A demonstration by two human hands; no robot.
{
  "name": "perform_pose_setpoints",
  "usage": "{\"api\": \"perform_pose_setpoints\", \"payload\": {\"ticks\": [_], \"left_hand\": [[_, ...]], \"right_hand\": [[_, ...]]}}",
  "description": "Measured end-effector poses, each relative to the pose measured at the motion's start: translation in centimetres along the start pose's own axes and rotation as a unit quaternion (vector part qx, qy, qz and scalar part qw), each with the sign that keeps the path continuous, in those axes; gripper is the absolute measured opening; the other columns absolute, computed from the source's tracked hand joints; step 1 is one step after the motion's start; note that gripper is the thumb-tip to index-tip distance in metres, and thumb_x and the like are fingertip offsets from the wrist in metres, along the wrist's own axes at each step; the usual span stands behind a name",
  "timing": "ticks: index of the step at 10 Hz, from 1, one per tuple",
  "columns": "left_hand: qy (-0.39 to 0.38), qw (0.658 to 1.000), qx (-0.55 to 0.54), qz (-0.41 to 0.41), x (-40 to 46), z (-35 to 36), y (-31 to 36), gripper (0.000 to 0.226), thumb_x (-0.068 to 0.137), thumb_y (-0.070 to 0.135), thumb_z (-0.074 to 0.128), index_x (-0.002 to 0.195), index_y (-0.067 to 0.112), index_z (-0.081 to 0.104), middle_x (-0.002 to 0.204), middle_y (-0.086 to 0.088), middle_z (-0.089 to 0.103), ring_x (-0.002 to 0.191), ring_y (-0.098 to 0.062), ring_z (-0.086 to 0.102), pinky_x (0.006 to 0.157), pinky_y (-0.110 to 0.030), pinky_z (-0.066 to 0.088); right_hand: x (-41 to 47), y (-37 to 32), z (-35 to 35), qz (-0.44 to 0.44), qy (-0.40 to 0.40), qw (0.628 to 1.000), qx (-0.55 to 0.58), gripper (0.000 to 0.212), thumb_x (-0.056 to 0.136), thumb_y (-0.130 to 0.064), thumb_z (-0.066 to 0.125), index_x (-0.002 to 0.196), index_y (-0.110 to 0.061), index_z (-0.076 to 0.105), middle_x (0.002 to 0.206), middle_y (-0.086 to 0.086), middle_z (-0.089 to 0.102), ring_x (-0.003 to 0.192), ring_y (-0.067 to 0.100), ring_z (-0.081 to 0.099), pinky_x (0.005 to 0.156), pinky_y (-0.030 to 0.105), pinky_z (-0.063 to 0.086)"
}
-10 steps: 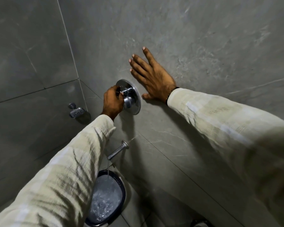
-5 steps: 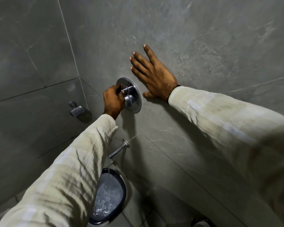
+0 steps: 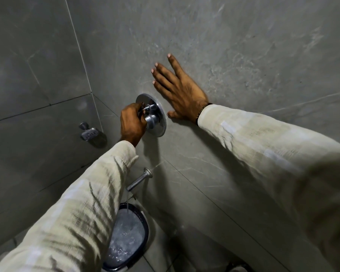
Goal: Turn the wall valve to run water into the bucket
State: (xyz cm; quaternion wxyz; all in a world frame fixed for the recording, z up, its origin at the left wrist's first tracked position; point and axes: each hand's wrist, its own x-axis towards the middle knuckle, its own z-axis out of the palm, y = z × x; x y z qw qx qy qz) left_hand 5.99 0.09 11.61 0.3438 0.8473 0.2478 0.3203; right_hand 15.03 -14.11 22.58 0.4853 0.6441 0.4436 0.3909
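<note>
While the left hand closes its fingers on the wall valve, the right hand lies open-fingered against the wall. Water runs from the spout into the bucket.

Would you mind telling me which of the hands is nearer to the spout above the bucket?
Left. The left hand grips the valve directly above the spout; the right hand lies flat on the wall, higher and further right.

floor: grey tiles with thin grout lines, seen at the bottom of the view
bucket: dark-rimmed, stands on the floor close to the right-hand wall, holding foamy water
dark object: on the floor at the bottom edge, right of the bucket, too cut off to identify
</note>
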Motion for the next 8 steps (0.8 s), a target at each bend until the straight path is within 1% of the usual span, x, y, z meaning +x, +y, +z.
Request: {"api": "perform_pose_setpoints", "payload": {"ticks": [1, 2, 3, 4, 5, 6, 7, 8], "left_hand": [[0.002, 0.998, 0.039, 0.048, -0.2, -0.1, -0.3, 0.021, 0.094, 0.0, 0.062, 0.111, 0.0, 0.074, 0.107, -0.022, 0.075, 0.096, -0.037, 0.068, 0.086, -0.046, 0.057], [-0.006, 0.992, 0.09, 0.093, -0.5, 0.1, -0.8, 0.027, 0.092, 0.001, 0.068, 0.119, 0.001, 0.072, 0.115, -0.023, 0.074, 0.107, -0.04, 0.064, 0.094, -0.046, 0.053], [-0.018, 0.973, 0.158, 0.165, -0.6, 0.3, -1.6, 0.041, 0.091, 0.0, 0.071, 0.131, -0.006, 0.066, 0.126, -0.029, 0.07, 0.118, -0.049, 0.061, 0.104, -0.051, 0.048], [-0.021, 0.939, 0.236, 0.247, -0.3, 0.4, -2.9, 0.046, 0.086, -0.004, 0.075, 0.129, -0.015, 0.064, 0.122, -0.036, 0.071, 0.11, -0.055, 0.068, 0.098, -0.058, 0.053], [0.011, 0.895, 0.325, 0.305, 0.0, 0.5, -3.8, 0.045, 0.085, -0.001, 0.077, 0.126, -0.015, 0.066, 0.118, -0.034, 0.073, 0.099, -0.052, 0.072, 0.089, -0.056, 0.058], [-0.007, 0.896, 0.359, 0.262, -0.7, 0.5, -3.2, 0.052, 0.091, 0.002, 0.071, 0.141, -0.009, 0.058, 0.141, -0.032, 0.062, 0.122, -0.055, 0.063, 0.106, -0.06, 0.05], [-0.055, 0.928, 0.325, 0.175, -4.3, 0.6, -1.5, 0.064, 0.104, 0.007, 0.053, 0.162, -0.002, 0.027, 0.168, -0.028, 0.03, 0.153, -0.05, 0.034, 0.128, -0.057, 0.024], [-0.087, 0.941, 0.254, 0.205, -7.9, -0.2, 0.4, 0.067, 0.104, 0.008, 0.053, 0.164, 0.001, 0.022, 0.17, -0.027, 0.027, 0.156, -0.045, 0.031, 0.128, -0.052, 0.025]], "right_hand": [[0.0, 0.0, 0.0, 0.0, -0.004, 1.0, -0.001, 0.114, 0.095, -0.092, 0.018, 0.178, -0.016, -0.003, 0.183, 0.02, -0.009, 0.17, 0.043, -0.008, 0.131, 0.075, -0.005], [0.0, 0.0, 0.1, 0.0, -0.003, 1.0, 0.0, 0.113, 0.095, -0.091, 0.017, 0.178, -0.016, -0.003, 0.183, 0.02, -0.009, 0.171, 0.043, -0.008, 0.131, 0.074, -0.005], [0.0, -0.2, 0.3, -0.005, -0.005, 1.0, 0.005, 0.112, 0.096, -0.09, 0.017, 0.178, -0.016, -0.003, 0.183, 0.019, -0.008, 0.171, 0.043, -0.007, 0.132, 0.074, -0.005], [0.1, -0.1, 0.3, -0.004, -0.011, 1.0, -0.004, 0.112, 0.096, -0.09, 0.016, 0.178, -0.015, -0.004, 0.183, 0.02, -0.008, 0.171, 0.043, -0.008, 0.132, 0.074, -0.005], [0.0, -0.1, 0.2, -0.007, -0.011, 1.0, 0.001, 0.112, 0.096, -0.09, 0.016, 0.178, -0.015, -0.004, 0.183, 0.02, -0.008, 0.171, 0.043, -0.007, 0.131, 0.074, -0.005], [-0.1, 0.1, -0.1, -0.008, -0.027, 1.0, 0.001, 0.112, 0.097, -0.089, 0.017, 0.178, -0.014, -0.003, 0.183, 0.02, -0.008, 0.171, 0.043, -0.008, 0.131, 0.074, -0.006], [-0.7, 0.5, -1.2, -0.003, -0.051, 0.998, 0.037, 0.105, 0.103, -0.081, 0.021, 0.177, -0.011, -0.004, 0.183, 0.019, -0.008, 0.171, 0.041, -0.009, 0.133, 0.071, -0.007], [-3.3, 1.3, -2.6, 0.041, -0.059, 0.995, 0.069, 0.099, 0.107, -0.072, 0.024, 0.177, -0.007, -0.005, 0.183, 0.02, -0.009, 0.171, 0.039, -0.008, 0.135, 0.064, -0.006]]}}
